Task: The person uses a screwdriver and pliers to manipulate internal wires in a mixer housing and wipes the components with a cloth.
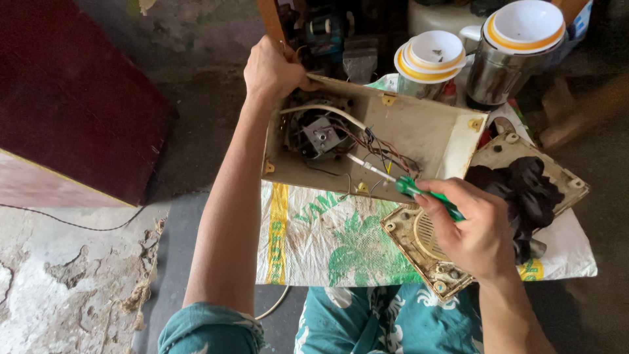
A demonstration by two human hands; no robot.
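Left hand [274, 69] gripped the far corner of an opened cream appliance housing [419, 134], tilted up over a printed woven sack [314, 236]; wiring [377, 147] lay exposed inside. Right hand [468, 226] closed around a green-handled screwdriver [409, 187], tip at the wiring. Detached base plate [419, 252] lay beneath that hand; two steel jars [504, 59] stood behind
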